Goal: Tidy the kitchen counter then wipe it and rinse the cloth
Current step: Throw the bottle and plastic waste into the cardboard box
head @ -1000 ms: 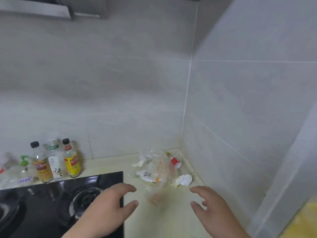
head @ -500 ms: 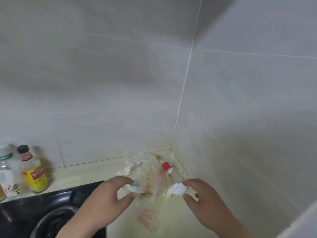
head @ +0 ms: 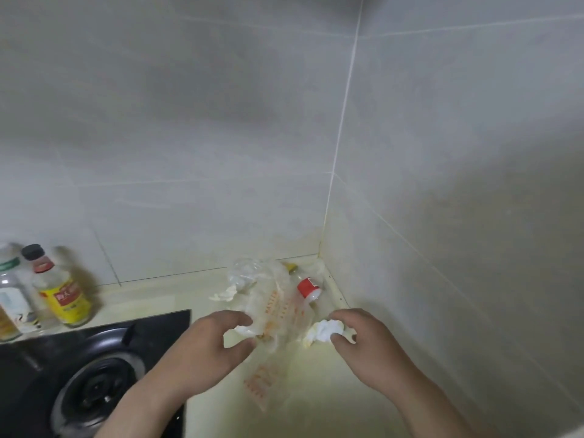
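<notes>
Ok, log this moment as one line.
phase: tidying | left hand: at plastic bag | right hand: pinching white tissue | place: counter corner | wipe: not begun
</notes>
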The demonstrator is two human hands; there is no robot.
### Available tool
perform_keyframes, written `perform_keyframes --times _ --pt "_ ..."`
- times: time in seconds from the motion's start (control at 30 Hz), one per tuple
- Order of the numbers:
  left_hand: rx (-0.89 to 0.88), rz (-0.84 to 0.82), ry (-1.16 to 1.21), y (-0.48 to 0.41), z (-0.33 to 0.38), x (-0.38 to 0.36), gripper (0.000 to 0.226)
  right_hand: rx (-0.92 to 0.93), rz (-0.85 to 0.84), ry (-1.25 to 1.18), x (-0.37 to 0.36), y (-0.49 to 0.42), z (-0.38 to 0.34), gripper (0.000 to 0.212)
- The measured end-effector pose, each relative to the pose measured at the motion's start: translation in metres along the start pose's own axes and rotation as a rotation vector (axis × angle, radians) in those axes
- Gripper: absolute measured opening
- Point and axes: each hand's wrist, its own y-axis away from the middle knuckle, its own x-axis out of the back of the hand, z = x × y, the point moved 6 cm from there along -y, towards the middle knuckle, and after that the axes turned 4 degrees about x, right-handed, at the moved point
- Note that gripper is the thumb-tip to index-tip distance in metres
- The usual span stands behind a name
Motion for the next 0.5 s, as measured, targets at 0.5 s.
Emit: perform_keyframes --times 0.5 --pt "0.127 -0.081 -0.036 -0.062 -0.017 -0.084 0.036 -0.025 -0.127 0.055 -0.013 -0.048 0.071 0.037"
